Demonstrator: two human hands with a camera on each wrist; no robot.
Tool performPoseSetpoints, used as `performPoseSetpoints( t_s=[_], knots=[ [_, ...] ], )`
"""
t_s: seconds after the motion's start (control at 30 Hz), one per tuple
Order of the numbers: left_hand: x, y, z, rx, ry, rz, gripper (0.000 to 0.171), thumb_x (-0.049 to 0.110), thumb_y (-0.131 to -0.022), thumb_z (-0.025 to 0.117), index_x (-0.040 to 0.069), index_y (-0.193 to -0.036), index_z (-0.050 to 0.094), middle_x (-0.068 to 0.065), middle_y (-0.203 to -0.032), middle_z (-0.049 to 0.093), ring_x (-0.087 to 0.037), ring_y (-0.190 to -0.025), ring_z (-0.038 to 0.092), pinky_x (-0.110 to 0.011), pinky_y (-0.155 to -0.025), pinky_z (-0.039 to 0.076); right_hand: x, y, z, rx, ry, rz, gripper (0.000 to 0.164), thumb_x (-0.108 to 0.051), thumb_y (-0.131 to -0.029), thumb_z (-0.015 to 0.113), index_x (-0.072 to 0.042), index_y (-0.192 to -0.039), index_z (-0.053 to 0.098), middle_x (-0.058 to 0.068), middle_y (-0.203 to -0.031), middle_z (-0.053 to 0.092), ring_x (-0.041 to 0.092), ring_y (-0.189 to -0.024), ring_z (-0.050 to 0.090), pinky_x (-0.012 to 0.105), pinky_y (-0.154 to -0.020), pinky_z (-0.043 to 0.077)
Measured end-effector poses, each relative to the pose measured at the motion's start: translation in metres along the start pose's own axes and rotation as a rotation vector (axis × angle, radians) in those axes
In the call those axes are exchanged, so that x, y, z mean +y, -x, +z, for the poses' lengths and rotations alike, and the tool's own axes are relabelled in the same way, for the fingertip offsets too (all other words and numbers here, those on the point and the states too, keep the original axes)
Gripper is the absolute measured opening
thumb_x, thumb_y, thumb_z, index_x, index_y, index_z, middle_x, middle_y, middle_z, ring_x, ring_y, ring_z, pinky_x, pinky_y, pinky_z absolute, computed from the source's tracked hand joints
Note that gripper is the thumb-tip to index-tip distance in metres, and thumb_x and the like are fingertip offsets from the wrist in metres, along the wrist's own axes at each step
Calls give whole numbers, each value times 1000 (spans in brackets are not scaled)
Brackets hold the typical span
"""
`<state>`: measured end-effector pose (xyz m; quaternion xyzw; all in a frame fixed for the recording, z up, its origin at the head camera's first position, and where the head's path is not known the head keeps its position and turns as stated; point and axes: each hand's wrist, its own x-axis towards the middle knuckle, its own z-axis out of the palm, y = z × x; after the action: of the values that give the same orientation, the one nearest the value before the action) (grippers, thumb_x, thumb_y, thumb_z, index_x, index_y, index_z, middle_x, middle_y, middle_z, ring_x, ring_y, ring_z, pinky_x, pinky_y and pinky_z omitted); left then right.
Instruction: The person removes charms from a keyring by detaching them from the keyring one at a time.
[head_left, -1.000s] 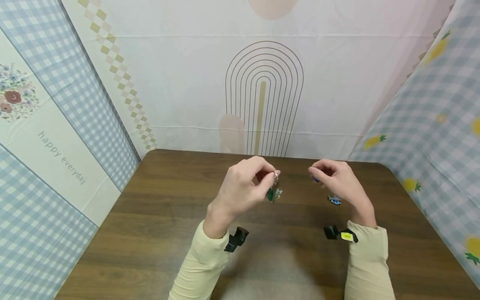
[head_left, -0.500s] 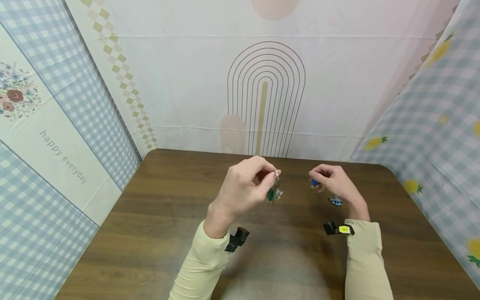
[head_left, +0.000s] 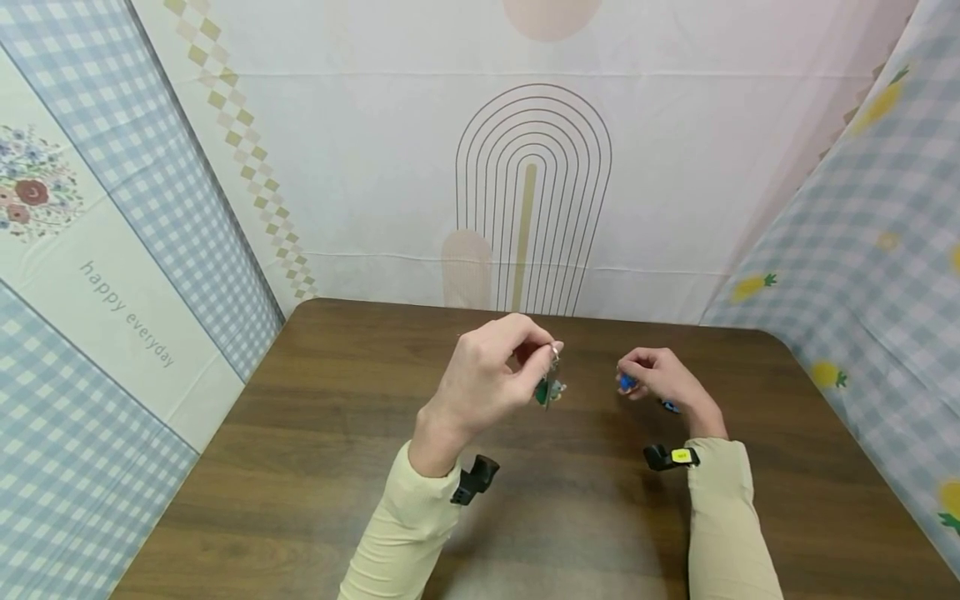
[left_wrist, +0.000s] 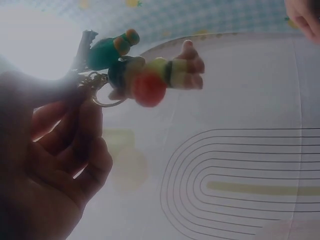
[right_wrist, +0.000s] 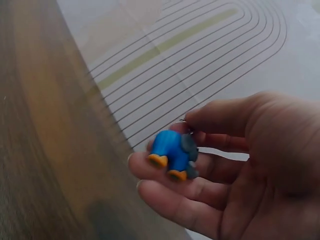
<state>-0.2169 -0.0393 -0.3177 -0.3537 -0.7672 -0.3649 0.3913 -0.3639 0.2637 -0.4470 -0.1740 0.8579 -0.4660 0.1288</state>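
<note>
Plainly, the left grip (head_left: 489, 364) pinches a metal ring (left_wrist: 108, 106) with charms (left_wrist: 148, 89), the right grip (head_left: 666, 377) a blue charm (right_wrist: 169, 145), above the worktop (head_left: 285, 475) toward its far edge; small pieces probably want light, steady handling.

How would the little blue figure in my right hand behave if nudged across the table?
The blue figure probably wouldn't roll freely, since its orange feet stick out. It looks stiff, smoothly moulded without sagging. It's likely light, being far smaller than the right hand holding it.
</note>
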Motion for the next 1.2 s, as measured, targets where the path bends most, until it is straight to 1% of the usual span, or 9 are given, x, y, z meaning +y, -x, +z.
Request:
performPoseSetpoints(
  t_s=[0.13, 0.37, 0.63, 0.77, 0.87, 1.0, 1.1, 1.2],
  knots=[
    [0, 0, 0, 0, 0, 2, 9, 7, -88, 66, 11, -81, 67, 4, -76, 65, -2, -65, 54, -16, -59, 49, 7, -2, 1, -27, 16, 35, 34, -22, -102, 53, 10, -111, 61, 18, -94, 68, 25, -80, 70, 38, -71, 61],
    [0, 1, 0, 2, 10, 4, 9, 6, -88, 66, 11, -80, 67, 4, -75, 65, -2, -64, 54, -15, -59, 49, 14, -1, 3, -43, 57, 68, 33, -22, -102, 52, 8, -110, 62, 20, -95, 67, 23, -79, 67, 37, -70, 61],
    [0, 0, 1, 10, 7, 14, 9, 6, -88, 66, 11, -80, 66, 4, -75, 65, -2, -64, 55, -13, -60, 48, 12, 1, 1, -36, 232, 109, 25, -18, -101, 49, 3, -106, 63, 16, -91, 66, 21, -78, 66, 35, -68, 59],
    [-1, 0, 1, 10, 6, 18, 9, 5, -88, 66, 11, -80, 66, 4, -75, 65, -2, -64, 55, -10, -61, 47, 10, 5, -3, -38, 290, 131, 27, -18, -101, 48, 3, -109, 62, 16, -92, 67, 22, -80, 66, 36, -69, 58],
    [-1, 0, 1, 9, 10, 18, 9, 5, -87, 66, 11, -80, 66, 4, -75, 65, -2, -64, 55, -11, -61, 48, 6, 9, -7, -28, 324, 144, 31, -21, -102, 47, 5, -112, 61, 15, -90, 66, 23, -80, 65, 36, -69, 57],
    [-1, 0, 2, 4, 12, 14, 9, 6, -88, 66, 11, -80, 66, 4, -75, 65, -2, -64, 55, -14, -59, 49, -4, 14, -11, -28, 358, 150, 35, -25, -103, 46, 5, -115, 60, 15, -88, 65, 23, -77, 63, 37, -67, 55],
    [-1, 0, 1, 1, 10, 12, 9, 6, -88, 66, 11, -80, 66, 4, -76, 66, -2, -65, 55, -12, -61, 48, -14, 18, -13, -37, 379, 146, 36, -27, -104, 45, 5, -115, 60, 15, -87, 65, 23, -76, 61, 35, -65, 51],
    [-1, 0, 2, 0, 20, 8, 9, 5, -88, 66, 10, -80, 66, 4, -76, 66, -2, -65, 56, -11, -61, 48, -24, 22, -15, -36, 420, 126, 37, -28, -104, 46, 4, -116, 60, 15, -89, 66, 22, -77, 63, 35, -67, 50]
  ],
)
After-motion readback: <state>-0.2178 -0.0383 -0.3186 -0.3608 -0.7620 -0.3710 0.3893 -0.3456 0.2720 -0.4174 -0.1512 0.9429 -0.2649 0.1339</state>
